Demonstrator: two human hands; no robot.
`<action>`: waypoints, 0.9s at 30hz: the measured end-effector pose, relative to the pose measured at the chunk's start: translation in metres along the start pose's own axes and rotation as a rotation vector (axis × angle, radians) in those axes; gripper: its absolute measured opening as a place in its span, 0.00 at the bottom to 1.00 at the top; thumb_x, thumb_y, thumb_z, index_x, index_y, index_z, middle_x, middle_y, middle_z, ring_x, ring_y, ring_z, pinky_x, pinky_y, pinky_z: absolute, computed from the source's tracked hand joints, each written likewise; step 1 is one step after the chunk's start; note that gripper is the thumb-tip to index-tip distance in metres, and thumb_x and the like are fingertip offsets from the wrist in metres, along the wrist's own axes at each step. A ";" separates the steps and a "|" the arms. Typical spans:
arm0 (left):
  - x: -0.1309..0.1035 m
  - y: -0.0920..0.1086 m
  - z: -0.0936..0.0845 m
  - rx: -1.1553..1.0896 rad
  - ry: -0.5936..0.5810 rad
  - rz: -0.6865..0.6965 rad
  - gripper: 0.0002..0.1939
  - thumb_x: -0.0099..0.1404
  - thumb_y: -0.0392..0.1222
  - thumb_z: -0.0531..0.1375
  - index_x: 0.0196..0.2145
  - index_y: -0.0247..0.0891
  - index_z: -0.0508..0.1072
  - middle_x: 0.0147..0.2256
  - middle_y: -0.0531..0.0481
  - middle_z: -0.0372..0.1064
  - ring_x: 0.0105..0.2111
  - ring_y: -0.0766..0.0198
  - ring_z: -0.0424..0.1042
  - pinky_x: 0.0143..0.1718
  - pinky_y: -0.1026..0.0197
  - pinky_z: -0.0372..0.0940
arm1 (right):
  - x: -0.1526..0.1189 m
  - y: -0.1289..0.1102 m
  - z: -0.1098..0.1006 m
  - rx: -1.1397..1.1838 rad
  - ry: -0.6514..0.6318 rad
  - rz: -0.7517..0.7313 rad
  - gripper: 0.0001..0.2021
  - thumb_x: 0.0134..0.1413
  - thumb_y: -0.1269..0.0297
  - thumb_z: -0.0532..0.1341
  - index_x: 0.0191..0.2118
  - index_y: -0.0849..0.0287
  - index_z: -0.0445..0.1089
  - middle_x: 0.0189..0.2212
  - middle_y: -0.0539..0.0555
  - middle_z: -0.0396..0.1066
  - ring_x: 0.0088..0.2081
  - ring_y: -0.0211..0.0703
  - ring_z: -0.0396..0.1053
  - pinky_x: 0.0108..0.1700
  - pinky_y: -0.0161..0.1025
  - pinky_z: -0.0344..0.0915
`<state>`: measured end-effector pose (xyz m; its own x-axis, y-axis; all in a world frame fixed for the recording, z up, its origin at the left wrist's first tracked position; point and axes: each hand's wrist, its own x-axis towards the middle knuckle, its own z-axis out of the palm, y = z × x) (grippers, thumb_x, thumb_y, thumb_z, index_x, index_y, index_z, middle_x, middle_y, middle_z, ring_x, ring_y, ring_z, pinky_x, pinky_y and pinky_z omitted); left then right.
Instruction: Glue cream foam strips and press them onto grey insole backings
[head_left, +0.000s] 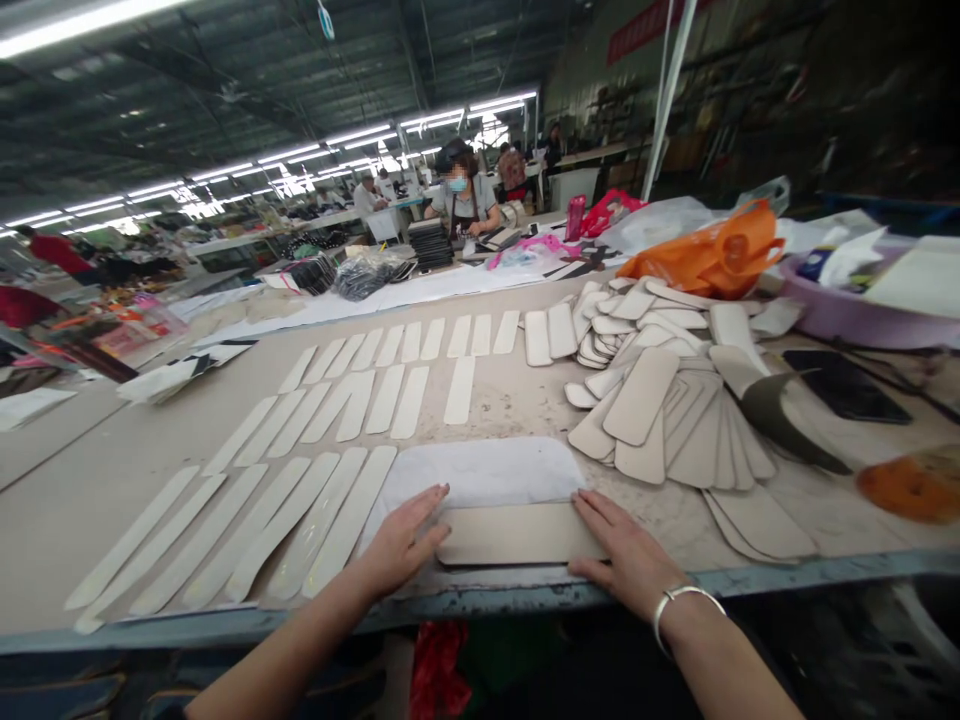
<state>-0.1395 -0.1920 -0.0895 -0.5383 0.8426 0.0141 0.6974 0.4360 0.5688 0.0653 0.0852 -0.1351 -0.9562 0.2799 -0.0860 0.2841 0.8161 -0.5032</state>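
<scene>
A beige strip-shaped panel (pixel 517 535) lies lengthwise near the table's front edge, on the lower part of a white rounded sheet (pixel 487 470). My left hand (pixel 409 535) rests at the panel's left end, fingers stretched out. At its right end my right hand (pixel 619 545) lies with fingers extended, a bangle on the wrist. Left of my hands, several pale strips (pixel 330 520) lie in slanting rows; a few show yellowish shiny spots. To the right is a fanned heap of beige rounded panels (pixel 675 420).
A dark phone (pixel 847 385), an orange bag (pixel 712 255) and a purple basin (pixel 862 310) stand at the right. Across the table a masked person (pixel 465 200) works beside a dark stack (pixel 430 245). The table's front edge (pixel 525 600) runs just below my hands.
</scene>
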 end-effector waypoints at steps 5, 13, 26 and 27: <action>-0.012 -0.003 0.010 0.178 -0.123 0.084 0.35 0.56 0.50 0.60 0.59 0.38 0.57 0.59 0.42 0.53 0.59 0.53 0.53 0.59 0.50 0.52 | 0.000 -0.004 -0.004 0.009 -0.016 0.016 0.38 0.44 0.54 0.61 0.61 0.60 0.51 0.62 0.57 0.48 0.63 0.49 0.45 0.63 0.46 0.46; -0.009 0.000 0.002 0.300 -0.087 0.187 0.32 0.59 0.51 0.58 0.59 0.40 0.57 0.56 0.41 0.58 0.55 0.52 0.58 0.57 0.47 0.55 | -0.004 -0.006 -0.003 0.064 0.036 0.037 0.38 0.45 0.53 0.60 0.62 0.55 0.48 0.64 0.55 0.44 0.63 0.49 0.43 0.62 0.47 0.48; 0.164 -0.026 -0.025 0.735 0.010 0.098 0.14 0.61 0.34 0.50 0.30 0.31 0.75 0.32 0.40 0.69 0.35 0.57 0.68 0.39 0.56 0.63 | -0.013 -0.011 -0.001 0.070 0.350 0.051 0.27 0.56 0.53 0.50 0.59 0.58 0.55 0.59 0.58 0.55 0.59 0.48 0.54 0.60 0.47 0.56; 0.170 -0.027 -0.024 0.743 -0.006 0.107 0.13 0.60 0.33 0.51 0.28 0.31 0.75 0.30 0.40 0.68 0.33 0.57 0.68 0.37 0.56 0.63 | -0.014 -0.012 -0.001 0.074 0.351 0.056 0.27 0.56 0.53 0.50 0.59 0.59 0.55 0.58 0.59 0.55 0.59 0.48 0.54 0.60 0.47 0.55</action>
<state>-0.2611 -0.0677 -0.0825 -0.4484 0.8933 0.0323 0.8829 0.4482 -0.1402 0.0753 0.0725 -0.1270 -0.8532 0.4902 0.1784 0.3174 0.7592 -0.5681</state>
